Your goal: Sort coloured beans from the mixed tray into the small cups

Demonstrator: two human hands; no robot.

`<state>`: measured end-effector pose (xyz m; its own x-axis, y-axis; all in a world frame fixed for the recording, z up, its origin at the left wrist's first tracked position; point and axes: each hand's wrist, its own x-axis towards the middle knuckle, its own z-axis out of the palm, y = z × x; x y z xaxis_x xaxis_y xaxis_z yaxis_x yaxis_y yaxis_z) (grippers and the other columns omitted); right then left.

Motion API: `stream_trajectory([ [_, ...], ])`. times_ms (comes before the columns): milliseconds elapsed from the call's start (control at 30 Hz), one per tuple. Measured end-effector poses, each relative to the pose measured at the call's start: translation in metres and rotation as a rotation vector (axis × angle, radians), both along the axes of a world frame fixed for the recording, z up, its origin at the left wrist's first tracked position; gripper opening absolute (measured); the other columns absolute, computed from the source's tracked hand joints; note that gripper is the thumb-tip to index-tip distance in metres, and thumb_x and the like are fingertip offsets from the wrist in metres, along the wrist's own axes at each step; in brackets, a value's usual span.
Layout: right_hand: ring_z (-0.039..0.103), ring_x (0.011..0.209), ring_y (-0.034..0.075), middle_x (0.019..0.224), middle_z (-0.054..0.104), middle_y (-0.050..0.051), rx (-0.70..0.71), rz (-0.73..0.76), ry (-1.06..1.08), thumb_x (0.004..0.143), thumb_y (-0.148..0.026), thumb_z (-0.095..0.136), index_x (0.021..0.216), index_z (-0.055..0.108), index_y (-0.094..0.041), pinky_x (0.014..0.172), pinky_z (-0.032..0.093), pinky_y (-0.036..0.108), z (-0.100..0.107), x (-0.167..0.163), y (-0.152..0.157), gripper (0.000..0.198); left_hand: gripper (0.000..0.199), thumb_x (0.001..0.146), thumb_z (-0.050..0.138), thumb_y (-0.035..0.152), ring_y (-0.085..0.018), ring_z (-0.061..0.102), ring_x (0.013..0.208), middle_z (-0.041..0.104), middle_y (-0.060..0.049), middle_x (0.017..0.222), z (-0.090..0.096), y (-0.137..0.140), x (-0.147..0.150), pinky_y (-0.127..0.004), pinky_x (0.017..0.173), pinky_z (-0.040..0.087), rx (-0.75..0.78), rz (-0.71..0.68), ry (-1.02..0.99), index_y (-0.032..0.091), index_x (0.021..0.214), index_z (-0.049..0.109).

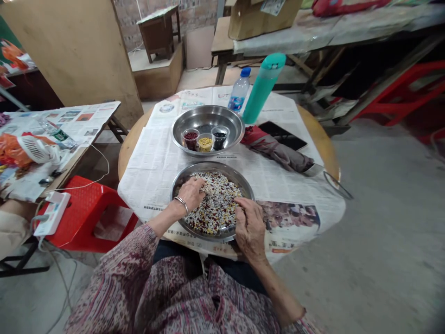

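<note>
A steel basin (248,185) in front of me holds a mix of white grains with dark red, yellow and black beans (217,204). My left hand (191,194), with a metal bracelet at the wrist, reaches over the left rim. Its bent fingers are drawn together at the surface of the mix. My right hand (251,227) is over the right rim, its fingers curled and the tips close together at the mix's edge. Whatever either hand pinches is too small or hidden. Behind stands a larger steel basin (205,113) with cups of red beans (191,140), yellow beans (205,144) and black beans (219,138).
Newspaper (146,171) covers the round table. At its back stand a water bottle (239,90) and a turquoise flask (264,88). A folded umbrella (278,150) and a dark phone (283,134) lie right. A red stool (86,218) with a power strip (52,214) is left.
</note>
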<state>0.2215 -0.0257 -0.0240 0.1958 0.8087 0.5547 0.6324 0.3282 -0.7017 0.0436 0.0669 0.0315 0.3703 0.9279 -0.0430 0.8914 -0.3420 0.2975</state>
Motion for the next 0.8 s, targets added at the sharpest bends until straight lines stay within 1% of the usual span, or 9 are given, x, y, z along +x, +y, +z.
stream_trajectory([
  [67,0.055,0.109,0.023,0.110,0.065,0.010,0.000,0.000,0.007,0.096,-0.024,0.042,0.112,0.061,-0.020,0.098,0.045,0.047,0.000,0.000,0.000,0.025,0.021,0.080,0.062,0.012,-0.019,0.064,0.093,0.067,-0.002,0.096,-0.004,-0.002,0.005,-0.033,0.090,0.052,-0.031,-0.067,-0.095,0.021,0.099,0.065],
  [133,0.055,0.109,0.023,0.111,0.065,0.010,0.005,0.001,0.017,0.096,-0.023,0.040,0.112,0.061,-0.020,0.098,0.045,0.046,0.000,0.000,0.000,0.026,0.016,0.081,0.061,0.011,-0.018,0.065,0.091,0.069,-0.001,0.092,-0.006,-0.009,0.011,-0.031,0.088,0.053,-0.054,-0.151,-0.173,0.021,0.093,0.066],
  [200,0.055,0.110,0.023,0.111,0.064,0.010,0.009,0.000,0.022,0.097,-0.023,0.039,0.113,0.060,-0.020,0.098,0.045,0.046,0.000,0.000,0.000,0.027,0.015,0.083,0.060,0.013,-0.018,0.065,0.091,0.069,-0.003,0.094,-0.008,-0.019,0.018,-0.030,0.087,0.053,-0.063,-0.263,-0.223,0.020,0.095,0.067],
  [333,0.055,0.112,0.023,0.114,0.063,0.011,0.012,0.005,0.029,0.098,-0.024,0.037,0.114,0.059,-0.019,0.098,0.044,0.047,0.000,0.000,-0.001,0.028,0.023,0.085,0.060,0.012,-0.019,0.059,0.109,0.065,-0.007,0.116,-0.010,-0.026,0.034,-0.033,0.100,0.046,-0.009,-0.562,-0.208,0.017,0.107,0.064],
  [400,0.055,0.112,0.023,0.114,0.063,0.011,0.015,0.009,0.033,0.098,-0.025,0.036,0.115,0.059,-0.020,0.099,0.044,0.047,0.000,0.000,-0.001,0.029,0.024,0.087,0.060,0.019,-0.023,0.051,0.120,0.058,-0.007,0.132,-0.011,-0.020,0.040,-0.040,0.105,0.041,0.053,-0.620,-0.130,0.019,0.112,0.063],
  [500,0.055,0.112,0.023,0.115,0.063,0.011,0.016,0.005,0.033,0.098,-0.026,0.036,0.116,0.059,-0.020,0.098,0.044,0.047,0.000,0.000,-0.001,0.029,0.025,0.092,0.055,0.026,-0.027,0.044,0.126,0.052,-0.002,0.141,-0.010,-0.004,0.042,-0.046,0.103,0.040,0.147,-0.571,0.012,0.025,0.116,0.062],
  [633,0.055,0.111,0.023,0.113,0.064,0.010,0.017,0.001,0.017,0.097,-0.026,0.037,0.115,0.059,-0.020,0.098,0.044,0.046,-0.001,0.001,0.000,0.029,0.023,0.095,0.049,0.022,-0.025,0.050,0.115,0.058,-0.004,0.130,-0.003,0.007,0.025,-0.042,0.094,0.046,0.196,-0.332,0.134,0.023,0.113,0.063],
  [700,0.055,0.110,0.022,0.112,0.064,0.010,0.011,-0.001,0.010,0.097,-0.025,0.038,0.115,0.060,-0.021,0.098,0.044,0.046,-0.001,0.001,0.000,0.028,0.022,0.095,0.048,0.018,-0.024,0.051,0.110,0.060,-0.006,0.122,0.001,0.000,0.009,-0.038,0.089,0.049,0.177,-0.247,0.155,0.021,0.108,0.065],
  [800,0.055,0.110,0.022,0.112,0.064,0.010,0.003,-0.005,0.005,0.097,-0.025,0.038,0.114,0.060,-0.020,0.098,0.044,0.045,0.000,0.001,0.000,0.028,0.020,0.094,0.050,0.017,-0.021,0.053,0.104,0.060,-0.006,0.117,0.007,-0.021,-0.018,-0.035,0.091,0.050,0.147,-0.291,0.086,0.020,0.105,0.066],
])
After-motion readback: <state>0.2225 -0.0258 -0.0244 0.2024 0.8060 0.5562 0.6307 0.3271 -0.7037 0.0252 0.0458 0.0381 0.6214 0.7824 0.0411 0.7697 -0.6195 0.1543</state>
